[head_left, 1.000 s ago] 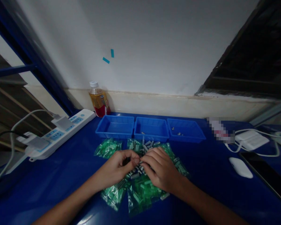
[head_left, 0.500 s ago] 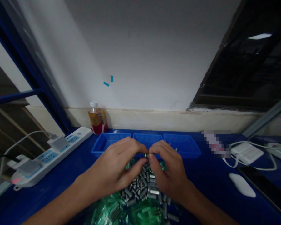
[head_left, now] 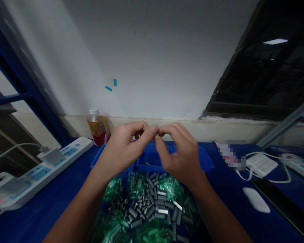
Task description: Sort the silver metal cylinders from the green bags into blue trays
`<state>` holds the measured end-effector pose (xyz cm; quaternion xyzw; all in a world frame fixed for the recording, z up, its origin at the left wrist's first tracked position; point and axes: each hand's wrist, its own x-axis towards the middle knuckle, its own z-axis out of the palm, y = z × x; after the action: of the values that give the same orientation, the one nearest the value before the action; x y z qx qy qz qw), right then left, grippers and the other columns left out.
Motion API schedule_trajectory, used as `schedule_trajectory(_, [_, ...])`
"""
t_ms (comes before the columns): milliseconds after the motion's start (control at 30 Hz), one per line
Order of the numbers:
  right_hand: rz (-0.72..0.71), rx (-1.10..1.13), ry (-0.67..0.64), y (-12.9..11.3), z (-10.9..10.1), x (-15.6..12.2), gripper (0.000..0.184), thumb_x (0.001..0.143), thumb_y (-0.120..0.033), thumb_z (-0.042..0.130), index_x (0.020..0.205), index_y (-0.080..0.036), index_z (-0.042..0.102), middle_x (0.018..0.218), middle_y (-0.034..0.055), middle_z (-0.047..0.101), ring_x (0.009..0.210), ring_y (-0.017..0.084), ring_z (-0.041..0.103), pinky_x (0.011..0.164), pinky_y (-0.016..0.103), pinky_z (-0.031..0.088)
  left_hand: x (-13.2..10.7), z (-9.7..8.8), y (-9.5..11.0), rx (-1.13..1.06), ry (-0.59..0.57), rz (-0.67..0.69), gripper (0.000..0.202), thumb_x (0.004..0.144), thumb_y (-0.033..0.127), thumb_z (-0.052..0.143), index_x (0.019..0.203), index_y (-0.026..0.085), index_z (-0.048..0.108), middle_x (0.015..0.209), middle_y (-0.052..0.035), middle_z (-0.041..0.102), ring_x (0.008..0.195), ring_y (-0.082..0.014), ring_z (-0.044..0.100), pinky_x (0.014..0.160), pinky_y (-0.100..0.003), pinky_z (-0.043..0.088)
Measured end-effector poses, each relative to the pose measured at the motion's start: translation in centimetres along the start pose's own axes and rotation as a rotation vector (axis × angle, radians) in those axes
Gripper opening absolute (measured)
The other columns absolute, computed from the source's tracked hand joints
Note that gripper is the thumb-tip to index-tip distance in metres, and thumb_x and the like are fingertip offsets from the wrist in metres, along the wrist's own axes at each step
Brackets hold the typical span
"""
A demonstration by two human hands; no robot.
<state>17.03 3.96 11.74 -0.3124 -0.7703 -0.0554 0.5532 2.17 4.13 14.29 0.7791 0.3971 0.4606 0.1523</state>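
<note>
Power strip: out on my far left, the white strip (head_left: 44,172) ran slantwise along the blue bench (head_left: 60,194), plugs seated in it.
Bottle: just past its far end, the white-capped bottle (head_left: 97,128) stood upright near the wall.
Left hand: up it came into view, my left hand (head_left: 128,145), raised over the bench, thumb and forefinger pinched together at the tips.
Metal pieces: below, between my forearms, lay the heap of loose metal pieces (head_left: 150,202), long ones and short ones, with green bags (head_left: 171,185) around it.
Blue trays: beyond the heap sat the blue trays (head_left: 154,167) in a row, partly hidden by my hands.
Small piece: and right there, where both sets of fingertips met, a small piece (head_left: 157,135), nearly all covered.
Right hand: my right hand (head_left: 179,153) closed on it too, thumb and forefinger nearly meeting, palm hollow.
Far right: the white charger (head_left: 262,164) with its cable, then the white case (head_left: 255,199), then the dark phone (head_left: 283,206) lying flat.
</note>
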Motion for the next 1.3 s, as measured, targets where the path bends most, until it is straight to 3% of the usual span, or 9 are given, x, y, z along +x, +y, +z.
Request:
schedule_trajectory(167, [0.091, 0.043, 0.021, 0.5, 0.1, 0.1, 0.021, 0.089, -0.019, 0.044, 0.068, -0.019, 0.047, 0.066, -0.0001, 0.051, 0.067, 0.014, 0.049, 0.064, 0.029, 0.038, -0.1, 0.2, -0.4, 0.075, 0.017, 0.222, 0.017, 0.090, 0.022, 0.050, 0.102, 0.016, 0.061, 0.089, -0.0026, 0.067, 0.078, -0.0121, 0.061, 0.069, -0.022, 0.048])
schedule_trajectory(300, [0.107, 0.073, 0.046, 0.3, -0.3, 0.2, 0.024, 0.090, -0.019, 0.042, 0.066, -0.019, 0.045, 0.064, -0.0012, 0.050, 0.064, 0.012, 0.049, 0.063, 0.028, 0.038, -0.1, 0.1, -0.3, 0.143, -0.001, 0.377, 0.021, 0.085, 0.017, 0.055, 0.106, 0.017, 0.061, 0.093, -0.0041, 0.068, 0.081, -0.0133, 0.062, 0.074, -0.024, 0.049])
schedule_trajectory(433, [0.134, 0.082, 0.025, 0.2, -0.4, 0.1, 0.020, 0.090, -0.021, 0.044, 0.071, -0.019, 0.050, 0.067, -0.0010, 0.054, 0.066, 0.013, 0.051, 0.066, 0.028, 0.041, -0.2, 0.2, -0.2, 0.200, 0.073, 0.293, 0.016, 0.087, 0.023, 0.054, 0.097, 0.018, 0.065, 0.082, -0.0025, 0.068, 0.071, -0.0128, 0.062, 0.069, -0.024, 0.049])
schedule_trajectory(533, [0.131, 0.062, 0.062, 0.3, -0.4, -0.1, 0.007, 0.088, -0.025, 0.050, 0.089, -0.021, 0.055, 0.078, 0.0008, 0.058, 0.073, 0.015, 0.054, 0.071, 0.030, 0.043, -0.2, 0.4, -0.1, 0.199, 0.117, 0.185, 0.018, 0.088, 0.027, 0.053, 0.093, 0.017, 0.067, 0.078, -0.0028, 0.069, 0.068, -0.0126, 0.061, 0.065, -0.022, 0.048])
schedule_trajectory(600, [0.094, 0.045, 0.062, 0.3, -0.5, -0.2, 0.012, 0.086, -0.024, 0.052, 0.097, -0.022, 0.055, 0.083, 0.0021, 0.058, 0.078, 0.016, 0.055, 0.074, 0.033, 0.044, -0.3, 0.4, 0.0, 0.169, 0.114, 0.131, 0.021, 0.088, 0.029, 0.053, 0.089, 0.015, 0.068, 0.077, -0.0032, 0.069, 0.066, -0.0126, 0.060, 0.063, -0.022, 0.047])
schedule_trajectory(933, [-0.023, -0.008, -0.037, 0.1, -0.9, -0.2, 0.008, 0.089, -0.018, 0.047, 0.088, -0.019, 0.055, 0.084, 0.0040, 0.059, 0.082, 0.017, 0.054, 0.076, 0.033, 0.042, -0.6, 0.1, 0.3, 0.048, -0.014, 0.060, 0.034, 0.092, 0.034, 0.047, 0.072, 0.014, 0.066, 0.066, -0.0007, 0.065, 0.061, -0.0110, 0.059, 0.058, -0.020, 0.045])
schedule_trajectory(1033, [0.026, -0.025, 0.009, 0.3, -0.7, -0.3, 0.012, 0.090, -0.021, 0.045, 0.082, -0.019, 0.055, 0.078, 0.0031, 0.059, 0.077, 0.016, 0.054, 0.073, 0.032, 0.041, -0.6, 0.3, 0.1, 0.076, -0.026, 0.063, 0.034, 0.094, 0.034, 0.042, 0.077, 0.014, 0.065, 0.069, -0.0012, 0.065, 0.063, -0.0114, 0.060, 0.060, -0.021, 0.046])
schedule_trajectory(1200, [0.127, -0.032, 0.048, 0.9, -0.2, -0.5, 0.022, 0.092, -0.024, 0.043, 0.072, -0.020, 0.052, 0.068, 0.0010, 0.057, 0.068, 0.015, 0.053, 0.067, 0.029, 0.040, -0.7, 0.7, -0.3, 0.144, -0.020, 0.141, 0.025, 0.087, 0.032, 0.053, 0.106, 0.016, 0.059, 0.085, -0.0028, 0.068, 0.074, -0.0137, 0.062, 0.069, -0.023, 0.048])
schedule_trajectory(1300, [0.166, -0.019, 0.036, 1.0, -0.1, -0.6, 0.026, 0.093, -0.026, 0.042, 0.069, -0.020, 0.051, 0.066, 0.0007, 0.056, 0.066, 0.014, 0.053, 0.066, 0.029, 0.040, -0.6, 0.8, -0.3, 0.184, -0.013, 0.168, 0.022, 0.084, 0.031, 0.057, 0.101, 0.018, 0.060, 0.084, -0.0028, 0.068, 0.074, -0.0140, 0.063, 0.069, -0.024, 0.049])
